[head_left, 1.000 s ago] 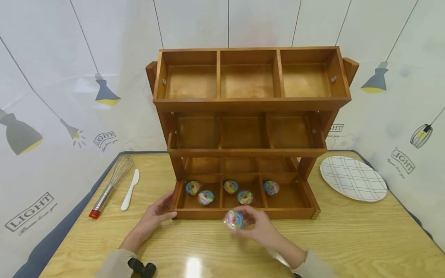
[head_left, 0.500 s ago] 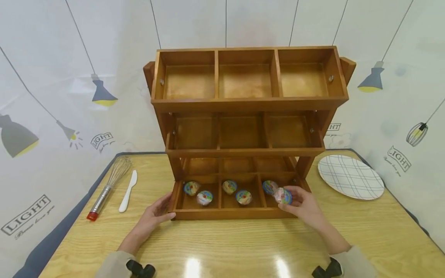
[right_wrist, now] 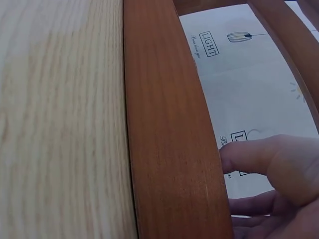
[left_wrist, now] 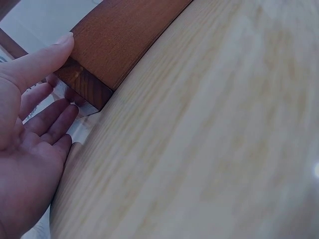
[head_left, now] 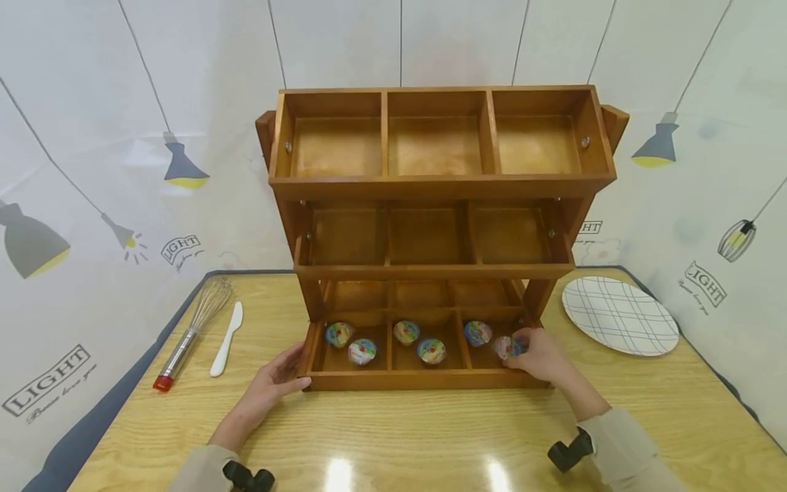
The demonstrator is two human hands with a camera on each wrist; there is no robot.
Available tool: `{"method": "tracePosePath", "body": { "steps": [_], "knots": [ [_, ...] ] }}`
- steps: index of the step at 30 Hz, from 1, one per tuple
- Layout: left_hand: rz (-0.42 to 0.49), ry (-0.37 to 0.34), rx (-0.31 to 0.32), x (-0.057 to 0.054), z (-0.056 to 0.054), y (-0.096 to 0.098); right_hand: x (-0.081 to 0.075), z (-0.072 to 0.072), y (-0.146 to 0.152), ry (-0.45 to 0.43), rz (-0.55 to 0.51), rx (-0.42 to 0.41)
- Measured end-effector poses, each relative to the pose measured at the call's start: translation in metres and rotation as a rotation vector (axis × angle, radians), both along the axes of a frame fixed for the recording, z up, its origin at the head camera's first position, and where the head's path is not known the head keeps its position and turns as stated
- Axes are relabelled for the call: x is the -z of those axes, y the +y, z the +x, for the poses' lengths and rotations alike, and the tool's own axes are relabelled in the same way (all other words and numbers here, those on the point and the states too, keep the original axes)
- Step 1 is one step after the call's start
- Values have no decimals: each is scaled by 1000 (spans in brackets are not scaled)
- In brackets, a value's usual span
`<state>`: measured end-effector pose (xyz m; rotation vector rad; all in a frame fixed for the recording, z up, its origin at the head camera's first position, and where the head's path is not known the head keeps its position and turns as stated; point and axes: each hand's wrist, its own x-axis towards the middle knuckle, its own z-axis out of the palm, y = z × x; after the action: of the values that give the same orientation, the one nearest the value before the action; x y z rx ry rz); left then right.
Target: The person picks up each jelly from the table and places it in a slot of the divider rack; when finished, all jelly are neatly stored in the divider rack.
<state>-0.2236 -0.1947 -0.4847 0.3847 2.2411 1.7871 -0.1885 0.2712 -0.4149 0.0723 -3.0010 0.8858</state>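
In the head view my right hand [head_left: 540, 355] holds a small jelly cup [head_left: 504, 348] with a printed lid, low in the right compartment of the wooden rack's [head_left: 424, 380] bottom tier. Another jelly cup [head_left: 477, 333] lies just behind it. Two cups, one of them a jelly cup [head_left: 362, 351], sit in the left compartment, and two more, including this jelly cup [head_left: 432, 350], in the middle one. My left hand [head_left: 274, 375] is at the rack's front left corner. In the left wrist view its thumb touches the board [left_wrist: 119, 40], fingers loosely extended beside the end. The front board hides the held cup in the right wrist view.
Above the bottom tier, the rack's middle tier [head_left: 433, 271] and top tier [head_left: 443, 179] lean forward. A whisk [head_left: 193, 328] and a white knife [head_left: 227, 338] lie on the table at left. A checked plate [head_left: 619, 316] lies at right.
My right hand has carried the jelly cup from in front of the middle compartment rightward, then down into the right one. My left hand stays at the rack's corner.
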Motion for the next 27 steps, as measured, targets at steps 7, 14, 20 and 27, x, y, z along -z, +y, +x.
{"method": "tracePosePath", "body": {
  "steps": [7,14,20,27],
  "knots": [
    [-1,19,4,0,0,-1,1,-6,0,-80,1,-6],
    [7,13,0,1,-1,0,0,-9,1,-96,0,-8],
    [9,-10,-11,1,1,1,-2,-9,0,-103,0,-14],
    [-21,-21,-22,-1,1,0,-4,-6,-1,-122,-35,-7]
  ]
}}
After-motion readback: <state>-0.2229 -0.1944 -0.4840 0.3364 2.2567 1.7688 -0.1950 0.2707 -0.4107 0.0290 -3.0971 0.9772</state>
